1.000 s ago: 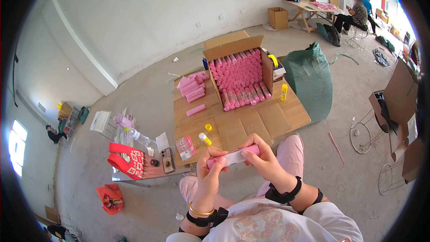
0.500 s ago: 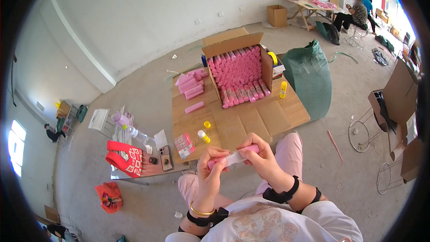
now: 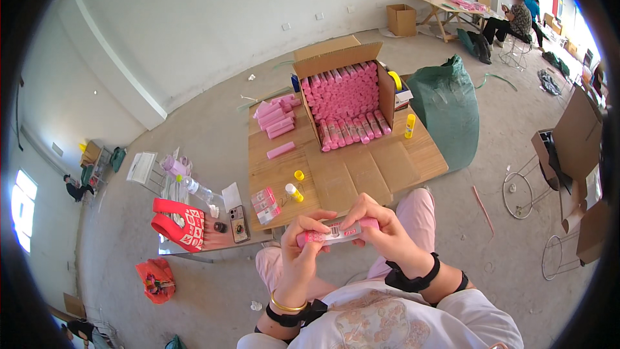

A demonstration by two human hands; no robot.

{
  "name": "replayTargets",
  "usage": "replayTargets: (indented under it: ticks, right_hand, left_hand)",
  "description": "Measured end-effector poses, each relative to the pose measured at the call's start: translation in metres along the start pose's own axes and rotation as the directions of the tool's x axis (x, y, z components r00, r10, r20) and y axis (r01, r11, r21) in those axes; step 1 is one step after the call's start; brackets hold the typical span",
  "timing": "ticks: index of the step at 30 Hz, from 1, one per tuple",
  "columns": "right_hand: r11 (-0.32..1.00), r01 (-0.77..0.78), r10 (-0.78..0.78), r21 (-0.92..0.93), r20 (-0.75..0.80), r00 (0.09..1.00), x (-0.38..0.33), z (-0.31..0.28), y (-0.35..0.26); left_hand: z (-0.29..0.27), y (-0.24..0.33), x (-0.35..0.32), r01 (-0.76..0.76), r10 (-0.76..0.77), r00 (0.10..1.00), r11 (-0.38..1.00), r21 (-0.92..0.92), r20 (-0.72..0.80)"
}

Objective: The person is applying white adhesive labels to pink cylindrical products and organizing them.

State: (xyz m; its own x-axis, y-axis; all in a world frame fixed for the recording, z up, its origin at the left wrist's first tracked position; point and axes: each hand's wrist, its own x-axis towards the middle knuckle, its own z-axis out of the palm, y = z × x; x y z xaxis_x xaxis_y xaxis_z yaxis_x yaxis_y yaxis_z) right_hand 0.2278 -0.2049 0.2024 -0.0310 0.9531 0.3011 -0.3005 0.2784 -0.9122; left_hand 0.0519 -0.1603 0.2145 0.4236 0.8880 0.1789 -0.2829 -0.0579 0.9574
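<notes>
Between my two hands, in front of my lap, is a small pink roll (image 3: 338,234) with a printed pink-and-white label around its middle. My left hand (image 3: 302,239) pinches its left end, and my right hand (image 3: 382,227) grips the right end with the fingers over the label. An uncapped glue stick (image 3: 294,192) stands near the table's front left, its yellow cap (image 3: 299,175) just behind it. Beside them lies a stack of printed labels (image 3: 265,205). An open cardboard box (image 3: 385,95) at the back holds many pink rolls, with a labelled row in front.
Unlabelled pink rolls (image 3: 274,116) are piled at the table's (image 3: 274,161) back left. A yellow glue stick (image 3: 410,126) stands at the right. A green sack (image 3: 445,116) leans beside the table. On the left side table are a red bag (image 3: 181,223), a phone (image 3: 239,224) and a bottle (image 3: 198,189).
The roll has turned in my fingers: a plain white strip showed before, and the label's printed face shows now. Both hands keep hold of the ends.
</notes>
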Motion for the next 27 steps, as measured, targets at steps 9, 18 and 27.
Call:
replayTargets:
  ticks: [9, 18, 27]
  right_hand:
    - [0.973, 0.152, -0.128, -0.173, 0.141, 0.982, 0.003, -0.006, -0.010]
    - [0.980, 0.136, -0.114, -0.147, 0.153, 0.982, 0.005, -0.004, -0.014]
    - [0.998, 0.052, -0.045, -0.045, 0.145, 0.988, 0.004, -0.002, -0.015]
  left_hand:
    - [-0.004, 0.010, -0.001, 0.016, -0.015, 0.996, 1.000, -0.018, 0.088]
    - [-0.007, 0.010, -0.001, -0.003, 0.001, 0.996, 1.000, 0.015, 0.090]
    - [-0.004, 0.012, 0.002, 0.016, -0.018, 0.999, 0.999, 0.040, 0.047]
